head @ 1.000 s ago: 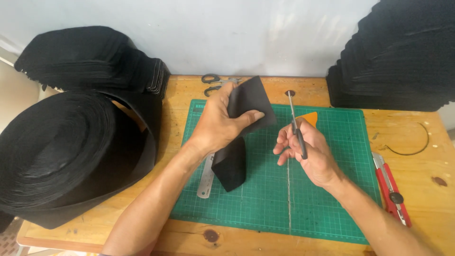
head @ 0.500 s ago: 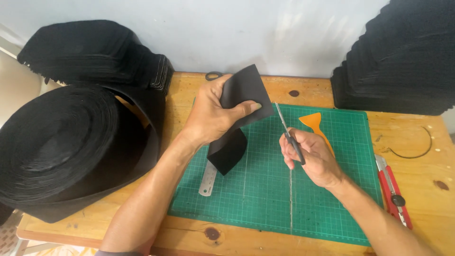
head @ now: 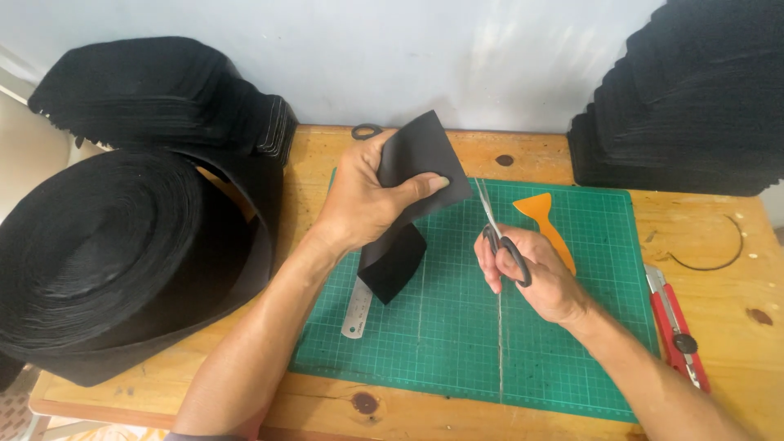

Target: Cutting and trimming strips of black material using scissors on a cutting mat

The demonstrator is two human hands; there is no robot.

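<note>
Wooden table point(head: 719, 327) bears green cutting mat point(head: 457, 327), black rolls point(head: 106, 245).

Lighting is bright, even daylight with no harsh glare. The far wall point(head: 490, 57) shows soft pale streaks of light right of centre. Shadows are faint and short beneath the forearms on the green cutting mat point(head: 457, 343). Black fabric stacks point(head: 694, 90) lose surface detail. Focus is sharp throughout; slight wide-angle bending at the edges.
</note>
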